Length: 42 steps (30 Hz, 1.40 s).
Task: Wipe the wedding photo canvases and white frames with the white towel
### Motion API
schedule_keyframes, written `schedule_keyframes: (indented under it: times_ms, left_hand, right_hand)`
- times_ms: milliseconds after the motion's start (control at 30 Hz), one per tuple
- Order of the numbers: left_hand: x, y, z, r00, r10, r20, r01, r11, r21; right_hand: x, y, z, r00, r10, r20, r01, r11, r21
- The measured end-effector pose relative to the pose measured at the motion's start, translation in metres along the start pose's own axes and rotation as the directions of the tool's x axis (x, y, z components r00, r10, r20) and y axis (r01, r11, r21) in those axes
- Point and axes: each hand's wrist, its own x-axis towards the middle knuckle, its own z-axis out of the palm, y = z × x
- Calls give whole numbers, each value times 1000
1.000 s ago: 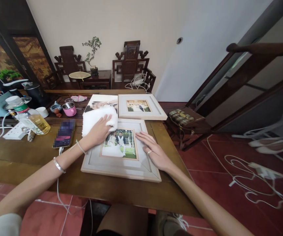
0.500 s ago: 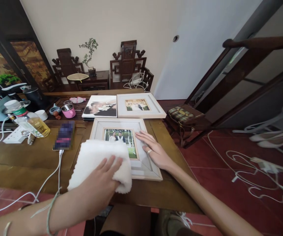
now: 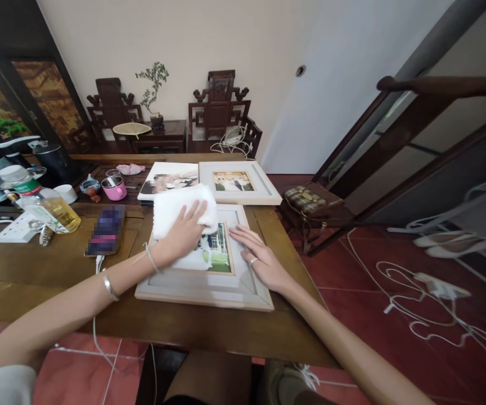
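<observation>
White cloth (image 3: 172,208) farther up photo frame (image 3: 209,291), long axis crosswise

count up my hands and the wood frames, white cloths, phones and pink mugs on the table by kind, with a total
Hands: 2, left hand and right hand
Wood frames: 2, near frame and far frame
White cloth: 1
Phone: 1
Pink mug: 1
Total: 7
</observation>
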Motion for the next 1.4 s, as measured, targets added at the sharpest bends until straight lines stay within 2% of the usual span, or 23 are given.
schedule_keyframes:
  times_ms: [67,133,300,400,500,633,833,933,1000,1133,1233,1400]
  left_hand:
    - [6,-1,-1,1000,-9,15,9,1000,10]
    - [2,6,-4,998,7,67,-7,1000,7]
    - [-45,51,-22,976,162,149,-163,987,-3]
    - [-75,79,-33,964,229,136,-230,973,-5]
    - [-88,92,-37,966,245,86,-245,969,-13]
    - [-74,83,-31,976,204,74,-206,979,16]
    - [-13,48,-13,998,62,9,-62,998,25]
    - [13,41,-5,997,69,-20,-69,997,17]
    - [22,43,-1,995,103,-14,-103,995,12]
    - [15,57,1,988,155,19,-155,988,4]
    - [-6,68,-8,977,211,-25,-211,977,13]
    - [-46,89,-28,958,282,-46,-281,959,16]
  right_hand:
    - [0,0,0,1000,1,-3,-1,1000,4]
    - [0,1,1,1000,7,-9,-6,1000,10]
    - [0,1,3,999,-2,-38,3,1000,14]
    - [0,1,4,999,-8,-51,9,1000,18]
    - [0,0,4,998,-4,-56,5,1000,21]
    - [0,1,3,999,-10,-46,11,1000,17]
    - [-1,-2,1,998,12,-54,-13,1000,-13]
    - [-2,-7,1,993,60,-106,-64,997,-35]
    - [-3,-9,1,987,96,-129,-101,994,-31]
    - [-5,-11,2,984,115,-139,-112,993,30]
    - [-3,-10,2,986,110,-128,-95,988,118]
    - [8,-9,4,968,219,-125,-194,962,191]
